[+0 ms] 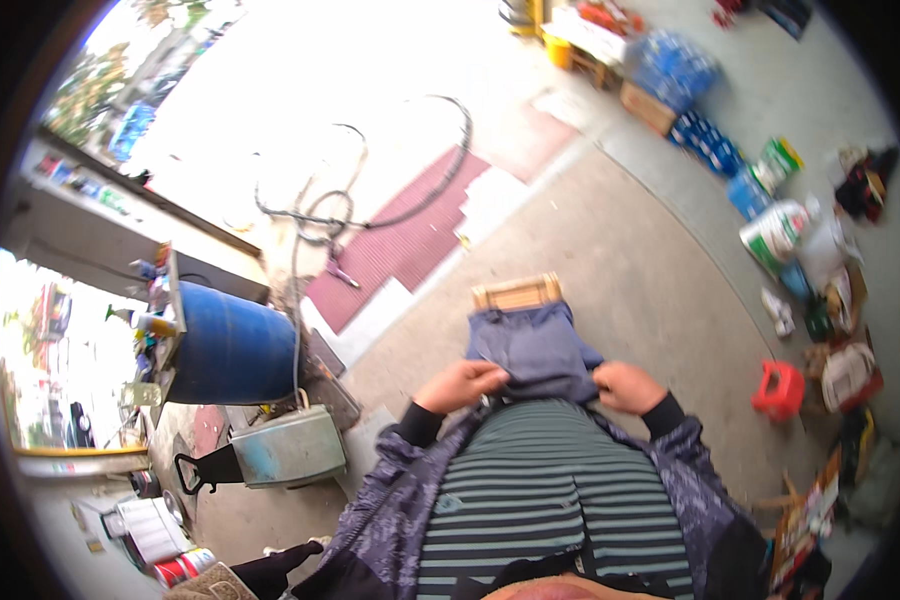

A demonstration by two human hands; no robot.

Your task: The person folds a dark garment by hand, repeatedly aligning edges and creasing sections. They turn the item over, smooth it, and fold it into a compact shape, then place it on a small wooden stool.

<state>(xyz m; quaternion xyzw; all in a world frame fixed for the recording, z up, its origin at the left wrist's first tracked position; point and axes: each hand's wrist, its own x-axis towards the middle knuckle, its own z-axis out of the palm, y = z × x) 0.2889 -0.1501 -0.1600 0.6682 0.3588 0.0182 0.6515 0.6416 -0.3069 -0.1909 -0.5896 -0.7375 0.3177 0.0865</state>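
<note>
My left hand (461, 385) has its fingers curled at the left edge of a blue-grey cloth garment (536, 351), just beyond the hem of my striped shirt (532, 465). On the opposite side, my right hand (630, 387) pinches the cloth near its right edge. The garment looks like trousers; I cannot tell whether it is worn or lies loose. Past its far end shows a slatted wooden stool or frame (517, 291), partly covered by the cloth.
A blue drum (236, 343) and a grey metal box (292, 446) stand at left. A dark hose (420, 214) coils by a red ribbed mat (397, 247). At right are a red plastic jug (778, 390), a white-and-green sack (776, 232) and wrapped bottles (671, 69).
</note>
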